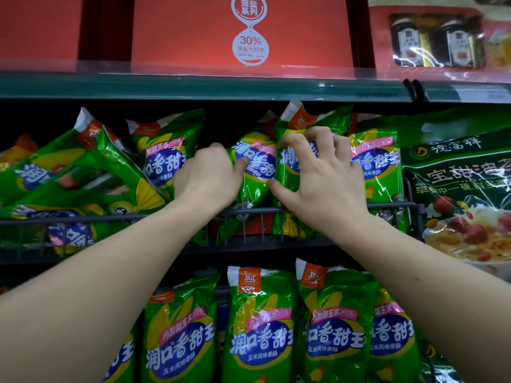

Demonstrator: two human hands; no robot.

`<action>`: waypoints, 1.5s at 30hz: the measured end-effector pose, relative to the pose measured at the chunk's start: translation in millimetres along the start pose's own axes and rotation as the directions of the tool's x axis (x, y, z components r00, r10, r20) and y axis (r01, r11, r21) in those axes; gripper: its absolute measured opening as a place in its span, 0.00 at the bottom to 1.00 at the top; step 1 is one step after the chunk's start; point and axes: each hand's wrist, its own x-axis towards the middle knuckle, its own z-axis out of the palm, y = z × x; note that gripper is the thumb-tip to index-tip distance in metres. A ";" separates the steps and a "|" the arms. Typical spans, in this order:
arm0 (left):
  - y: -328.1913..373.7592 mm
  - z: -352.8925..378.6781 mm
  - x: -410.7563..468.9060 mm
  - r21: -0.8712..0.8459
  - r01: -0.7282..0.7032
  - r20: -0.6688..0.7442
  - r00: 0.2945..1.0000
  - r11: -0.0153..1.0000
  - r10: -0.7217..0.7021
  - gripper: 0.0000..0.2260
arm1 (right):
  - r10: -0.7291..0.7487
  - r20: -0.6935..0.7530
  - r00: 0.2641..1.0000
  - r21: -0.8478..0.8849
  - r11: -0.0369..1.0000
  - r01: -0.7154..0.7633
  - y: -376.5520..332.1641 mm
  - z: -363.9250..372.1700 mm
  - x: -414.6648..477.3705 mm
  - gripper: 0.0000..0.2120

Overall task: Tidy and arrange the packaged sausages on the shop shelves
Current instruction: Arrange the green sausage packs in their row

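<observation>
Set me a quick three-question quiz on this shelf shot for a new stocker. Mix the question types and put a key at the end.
1. True or false: the left hand is gripping a red box.
2. The sausage packs left of that hand are: A) standing upright, B) leaning over, C) stacked in a carton.
3. Fill in: the right hand curls its fingers on a ___ sausage pack behind the wire rail.

Key: 1 false, it grips a green pack, thumb on the front. 2 B. 3 green.
</observation>
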 end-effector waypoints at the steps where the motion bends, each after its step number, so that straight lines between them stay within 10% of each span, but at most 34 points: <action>1: -0.8 0.0 0.3 -0.035 0.024 0.006 1.000 0.999 -0.024 0.20 | 0.004 -0.003 1.000 -0.006 1.000 -0.004 0.0 -0.1 -0.3 0.26; 20: -2.4 -16.4 -9.6 -0.576 0.287 0.217 0.956 0.765 -0.196 0.20 | 0.061 0.140 0.988 -0.013 0.998 -0.060 -0.2 2.0 1.4 0.25; 45: -14.2 -26.1 -14.3 -0.061 0.075 0.363 0.931 0.995 -0.048 0.40 | -0.006 0.159 0.987 0.006 1.000 0.005 -4.7 6.4 -12.1 0.26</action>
